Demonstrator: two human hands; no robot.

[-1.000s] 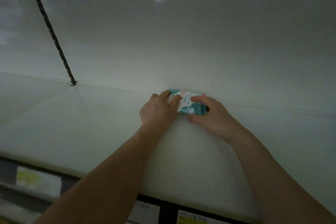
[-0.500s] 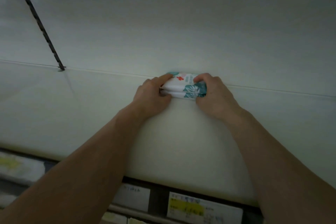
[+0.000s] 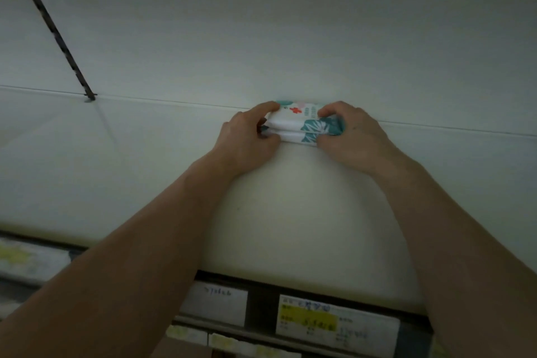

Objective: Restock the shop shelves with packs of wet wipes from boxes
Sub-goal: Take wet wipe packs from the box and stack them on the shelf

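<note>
Two packs of wet wipes (image 3: 302,125), white with teal leaf print and a red cross, lie stacked flat at the back of a white shelf (image 3: 145,168), against its rear wall. My left hand (image 3: 247,144) grips the stack's left end, thumb below and fingers over the top. My right hand (image 3: 351,136) grips the right end the same way. Both forearms reach in over the shelf from the front edge.
A dark slotted upright (image 3: 49,23) runs diagonally down the back wall at the left. Along the shelf's front edge sit price labels, one white (image 3: 216,306) and one with a yellow band (image 3: 334,321). More packaged goods (image 3: 26,259) show on the lower shelf at the left.
The packs lay against the back wall under my fingers; now both hands clamp the stack at its ends. My view has shifted nearer and slightly up.
</note>
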